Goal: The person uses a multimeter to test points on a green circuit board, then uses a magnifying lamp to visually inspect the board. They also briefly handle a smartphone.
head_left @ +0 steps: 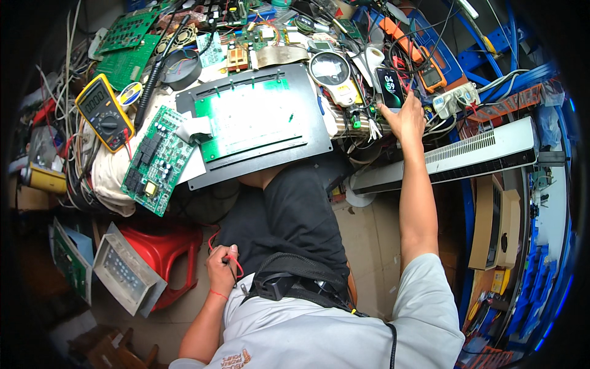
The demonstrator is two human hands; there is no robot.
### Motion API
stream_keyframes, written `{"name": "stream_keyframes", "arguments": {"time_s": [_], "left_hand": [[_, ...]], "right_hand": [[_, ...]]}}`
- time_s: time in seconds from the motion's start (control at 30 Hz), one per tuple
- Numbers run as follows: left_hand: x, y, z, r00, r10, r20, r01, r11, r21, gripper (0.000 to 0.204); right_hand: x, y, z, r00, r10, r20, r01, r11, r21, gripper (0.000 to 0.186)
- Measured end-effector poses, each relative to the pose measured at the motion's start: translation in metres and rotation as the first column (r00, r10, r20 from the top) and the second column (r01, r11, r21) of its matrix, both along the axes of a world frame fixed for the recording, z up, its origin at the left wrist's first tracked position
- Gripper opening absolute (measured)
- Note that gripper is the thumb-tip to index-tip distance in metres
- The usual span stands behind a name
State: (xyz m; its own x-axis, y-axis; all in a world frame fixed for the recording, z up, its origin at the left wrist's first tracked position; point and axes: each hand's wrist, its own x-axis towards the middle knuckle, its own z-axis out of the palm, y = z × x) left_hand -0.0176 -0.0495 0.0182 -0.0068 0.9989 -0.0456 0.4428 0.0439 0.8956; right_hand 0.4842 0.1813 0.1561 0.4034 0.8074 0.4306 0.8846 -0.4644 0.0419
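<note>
In my left hand [222, 265], low beside my thigh, is a red test lead [239, 269], gripped by closed fingers; a thin dark probe-like end shows near it. My right hand [405, 118] reaches out to the bench's right side. Its thumb and fingers close about the lower end of a black smartphone [389, 87] with a lit screen. A yellow multimeter [106, 112] with a red lead plugged in leans at the left. Before me lies a black panel [312, 114] carrying a green-edged board [212, 126], its middle washed out by glare. A green circuit board [157, 161] sits left of it.
A magnifier lamp [330, 69] and an orange meter [432, 75] lie near the phone. A white power strip [456, 100] and a long white vented unit [467, 154] are at the right. Boards and cables crowd the back. A red stool [165, 246] stands lower left.
</note>
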Motion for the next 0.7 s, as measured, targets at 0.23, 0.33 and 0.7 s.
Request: {"name": "stream_keyframes", "arguments": {"time_s": [0.23, 0.33, 0.7], "left_hand": [[0.0, 0.0, 0.002, 1.0, -0.012, -0.015, 0.012, 1.0, -0.009, 0.031], [0.0, 0.0, 0.002, 1.0, -0.017, -0.016, 0.017, 1.0, -0.006, 0.03], [-0.001, 0.0, 0.002, 1.0, -0.009, 0.004, 0.009, 1.0, -0.009, 0.03]], "right_hand": [[-0.091, -0.047, 0.001, 0.507, 0.822, -0.258, -0.693, 0.567, 0.445, 0.016], [-0.129, -0.067, -0.017, 0.27, 0.901, -0.339, -0.839, 0.393, 0.375, 0.028], [-0.212, -0.094, -0.08, 0.144, 0.936, -0.32, -0.893, 0.263, 0.366, 0.043]]}}
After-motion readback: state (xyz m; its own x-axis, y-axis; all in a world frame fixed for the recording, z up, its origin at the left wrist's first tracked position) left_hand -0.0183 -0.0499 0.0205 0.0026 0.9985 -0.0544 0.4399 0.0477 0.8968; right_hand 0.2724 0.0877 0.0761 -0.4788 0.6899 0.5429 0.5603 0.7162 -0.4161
